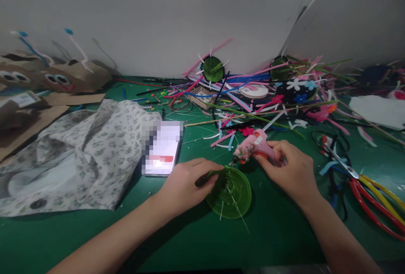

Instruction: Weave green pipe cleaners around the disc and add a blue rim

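Observation:
A pink hot glue gun [260,145] is gripped in my right hand [289,170], its nozzle pointing down and left. The nozzle tip is close to the upper rim of a round green disc [240,189] with a spiral, coiled surface. My left hand [194,181] pinches that rim at its upper left between thumb and fingers. Something dark shows between thumb and forefinger; I cannot tell what it is. Thin pale strands of glue cross the disc's face and stick out past its lower edge.
A phone [161,149] and a patterned cloth [104,156] lie to the left, with cardboard pieces [76,76] behind. Pipe cleaners [234,88] and felt flowers [297,84] are heaped at the back. Red-and-yellow-handled scissors [363,183] rest at right on the green table [190,240].

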Demonstrator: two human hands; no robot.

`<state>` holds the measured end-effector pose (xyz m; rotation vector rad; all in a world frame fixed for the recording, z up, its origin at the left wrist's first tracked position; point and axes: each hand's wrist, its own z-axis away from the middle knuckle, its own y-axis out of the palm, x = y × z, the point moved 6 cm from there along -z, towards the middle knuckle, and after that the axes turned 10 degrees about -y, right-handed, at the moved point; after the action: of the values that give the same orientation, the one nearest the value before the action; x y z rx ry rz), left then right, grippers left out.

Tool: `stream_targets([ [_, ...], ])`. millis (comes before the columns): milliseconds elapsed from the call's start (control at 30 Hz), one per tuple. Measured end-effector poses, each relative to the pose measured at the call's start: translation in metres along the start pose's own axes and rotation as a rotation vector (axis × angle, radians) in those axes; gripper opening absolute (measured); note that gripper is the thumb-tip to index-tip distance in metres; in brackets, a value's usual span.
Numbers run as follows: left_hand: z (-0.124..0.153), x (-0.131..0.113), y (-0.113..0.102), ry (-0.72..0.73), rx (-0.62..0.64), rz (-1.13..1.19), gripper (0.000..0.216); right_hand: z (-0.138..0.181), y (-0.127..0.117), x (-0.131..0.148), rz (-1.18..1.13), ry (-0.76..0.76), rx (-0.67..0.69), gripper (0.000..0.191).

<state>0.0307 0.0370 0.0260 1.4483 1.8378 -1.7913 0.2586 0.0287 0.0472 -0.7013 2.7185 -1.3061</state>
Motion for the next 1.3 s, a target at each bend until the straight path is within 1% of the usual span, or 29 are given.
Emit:
stream_targets([
  [133, 0.0, -0.001, 0.0, 0.007, 0.0, 0.0, 0.022, 0.0, 0.004, 0.001, 0.01, 0.0, 0.069, 0.035],
  [333, 0.0, -0.002, 0.0, 0.016, -0.006, 0.006, 0.021, -0.001, 0.001, -0.001, 0.017, 0.008, 0.037, 0.035],
  [500, 0.0, -0.002, -0.001, 0.014, -0.007, 0.0, 0.022, 0.0, 0.006, -0.004, 0.026, 0.037, 0.109, 0.034],
  [700, 0.0, -0.001, 0.0, 0.005, 0.0, -0.002, 0.022, 0.0, 0.001, -0.005, 0.007, 0.04, 0.008, 0.034],
  [900, -0.001, -0.001, 0.001, 0.017, -0.004, -0.002, 0.022, 0.0, 0.008, -0.004, 0.005, 0.058, 0.126, 0.035],
  [1000, 0.0, -0.001, 0.001, 0.019, -0.005, 0.0, 0.021, 0.001, 0.003, -0.009, 0.016, 0.086, 0.074, 0.035],
  [1100, 0.0, -0.001, 0.0, 0.01, -0.003, 0.002, 0.021, 0.001, -0.001, -0.009, -0.005, 0.08, 0.023, 0.035],
  [1233, -0.001, -0.001, 0.0, 0.007, -0.005, 0.0, 0.021, 0.0, 0.003, -0.008, 0.002, 0.063, 0.104, 0.034],
  [1300, -0.001, -0.001, 0.0, 0.006, -0.005, -0.001, 0.021, 0.0, 0.002, -0.009, 0.012, 0.068, 0.104, 0.034],
])
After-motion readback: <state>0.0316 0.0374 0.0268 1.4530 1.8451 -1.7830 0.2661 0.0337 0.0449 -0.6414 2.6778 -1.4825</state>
